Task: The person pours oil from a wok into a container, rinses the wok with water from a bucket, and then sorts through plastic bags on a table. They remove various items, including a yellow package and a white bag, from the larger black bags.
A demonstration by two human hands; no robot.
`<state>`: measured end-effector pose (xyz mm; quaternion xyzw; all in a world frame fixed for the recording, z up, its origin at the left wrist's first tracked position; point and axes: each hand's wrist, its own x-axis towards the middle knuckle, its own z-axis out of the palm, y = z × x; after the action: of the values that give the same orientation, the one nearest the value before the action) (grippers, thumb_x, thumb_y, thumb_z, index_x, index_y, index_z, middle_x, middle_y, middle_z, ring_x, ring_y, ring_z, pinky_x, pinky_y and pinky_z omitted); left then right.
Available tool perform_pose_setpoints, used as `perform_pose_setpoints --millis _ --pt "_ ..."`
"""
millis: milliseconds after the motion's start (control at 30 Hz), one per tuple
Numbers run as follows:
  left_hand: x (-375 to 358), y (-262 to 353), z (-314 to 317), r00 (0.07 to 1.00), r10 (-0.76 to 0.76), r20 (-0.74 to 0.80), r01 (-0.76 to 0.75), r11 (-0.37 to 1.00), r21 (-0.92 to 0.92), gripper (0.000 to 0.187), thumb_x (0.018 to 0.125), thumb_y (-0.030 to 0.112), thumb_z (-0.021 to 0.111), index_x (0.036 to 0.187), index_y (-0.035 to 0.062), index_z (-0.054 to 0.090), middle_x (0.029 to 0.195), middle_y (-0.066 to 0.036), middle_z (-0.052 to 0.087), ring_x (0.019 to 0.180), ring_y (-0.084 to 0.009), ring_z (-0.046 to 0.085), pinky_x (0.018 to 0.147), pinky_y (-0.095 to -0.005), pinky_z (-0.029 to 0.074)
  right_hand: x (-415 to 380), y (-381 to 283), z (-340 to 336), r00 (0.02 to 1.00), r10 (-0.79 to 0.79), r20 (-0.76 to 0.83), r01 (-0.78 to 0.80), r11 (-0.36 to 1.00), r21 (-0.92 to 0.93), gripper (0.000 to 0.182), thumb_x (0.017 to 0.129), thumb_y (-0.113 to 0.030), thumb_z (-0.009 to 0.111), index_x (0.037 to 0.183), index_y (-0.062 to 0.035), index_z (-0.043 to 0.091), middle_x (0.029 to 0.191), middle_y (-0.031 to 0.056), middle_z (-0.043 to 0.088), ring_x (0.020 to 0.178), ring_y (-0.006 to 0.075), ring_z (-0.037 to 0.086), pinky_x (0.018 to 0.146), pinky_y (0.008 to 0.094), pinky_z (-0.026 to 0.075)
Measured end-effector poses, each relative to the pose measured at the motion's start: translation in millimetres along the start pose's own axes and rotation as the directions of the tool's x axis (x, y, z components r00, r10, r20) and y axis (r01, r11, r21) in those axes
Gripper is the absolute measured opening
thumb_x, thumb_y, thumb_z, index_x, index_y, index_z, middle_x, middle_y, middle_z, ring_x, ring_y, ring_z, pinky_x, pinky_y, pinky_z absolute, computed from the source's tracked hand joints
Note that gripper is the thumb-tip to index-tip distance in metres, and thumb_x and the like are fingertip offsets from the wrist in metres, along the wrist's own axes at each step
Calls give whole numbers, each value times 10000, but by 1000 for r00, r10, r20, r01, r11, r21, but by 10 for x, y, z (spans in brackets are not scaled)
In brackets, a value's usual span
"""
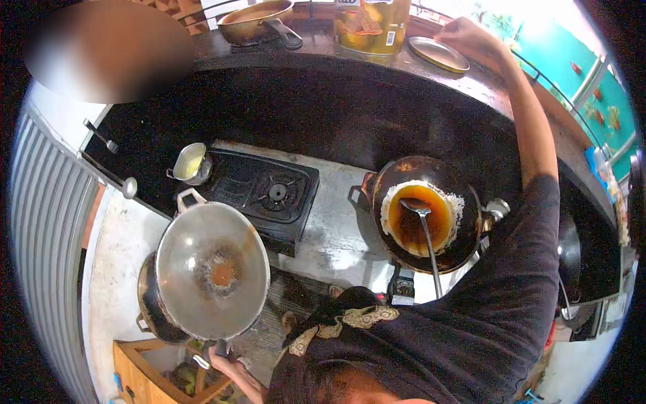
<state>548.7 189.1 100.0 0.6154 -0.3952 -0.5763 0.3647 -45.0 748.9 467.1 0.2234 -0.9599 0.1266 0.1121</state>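
My left hand point(221, 360) is closed round the dark handle at the near side of a large grey wok point(214, 269). This wok is above a darker pan at the left. My right arm reaches to the upper ledge, where my right hand point(464, 35) has its fingers bent together just behind a round metal lid point(439, 54). What those fingers hold, if anything, is hidden. A dark wok point(417, 168) on the counter contains brown liquid point(422, 232) with a pale crust around it. A metal ladle point(428, 236) rests in the liquid.
A black gas stove point(277, 192) stands on the pale counter, with a metal pot point(192, 161) on its left. The ledge holds a pan point(252, 20) and a large printed container point(370, 27). A blurred round area covers the upper left. Wooden furniture point(138, 377) is below.
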Motion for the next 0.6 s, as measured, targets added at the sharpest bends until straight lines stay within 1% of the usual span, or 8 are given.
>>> perform_pose_setpoints --millis 67,100,167,300,400,467,533,600 --pt "35 -39 14 1000 -8 26 8 1000 -14 200 742 233 511 820 54 555 748 -52 556 613 -172 548 474 -280 449 -413 -253 175 997 -76 -16 75 995 -70 259 768 -299 632 775 -46 688 773 86 652 704 191 602 655 352 478" --pt "109 -106 -24 998 7 69 -4 999 -47 198 742 232 516 834 62 557 767 -54 572 645 -166 554 501 -279 465 -510 -413 185 996 -89 -20 79 948 -309 237 760 -274 629 781 -47 695 831 108 669 734 204 622 672 348 482" --pt "434 -283 -132 977 -6 213 25 996 -87 203 744 244 505 788 65 590 765 -66 584 685 -196 548 590 -335 435 -575 -508 190 998 -58 13 59 933 -355 213 738 -236 627 790 -42 699 828 137 663 747 237 631 685 340 481" --pt "292 -250 -16 985 88 147 -63 985 -162 188 763 244 492 748 71 564 685 -31 569 549 -158 515 466 -275 386 -569 -457 246 984 -162 -69 132 939 -316 215 730 -230 566 798 -54 669 770 197 623 744 369 606 699 415 472" --pt "556 -449 -81 986 55 156 -29 986 -166 204 767 266 502 749 72 563 646 -24 560 491 -158 495 445 -267 374 -547 -525 31 955 -138 -264 35 931 -362 219 854 -145 501 995 -9 597 814 192 624 754 306 603 703 394 460" --pt "479 -384 -70 991 1 137 15 993 -114 211 764 269 508 755 68 571 645 -27 561 492 -162 498 449 -278 383 -356 -233 -80 860 33 -509 -114 985 -129 250 897 -190 458 1026 -10 575 796 159 625 742 259 607 673 367 477" --pt "218 -192 15 995 -27 97 32 998 -52 215 759 265 516 763 60 582 652 -33 568 501 -172 508 461 -291 400 -421 -232 -180 873 295 -387 24 768 640 287 902 -227 468 1064 -11 563 768 131 616 743 216 606 651 342 483" --pt "322 -286 14 996 20 84 -12 995 -96 221 749 258 528 772 48 593 677 -47 580 524 -184 520 485 -311 416 -78 7 -410 800 417 -432 -136 827 545 402 879 -312 539 1157 -22 524 707 76 588 708 142 581 593 282 468"
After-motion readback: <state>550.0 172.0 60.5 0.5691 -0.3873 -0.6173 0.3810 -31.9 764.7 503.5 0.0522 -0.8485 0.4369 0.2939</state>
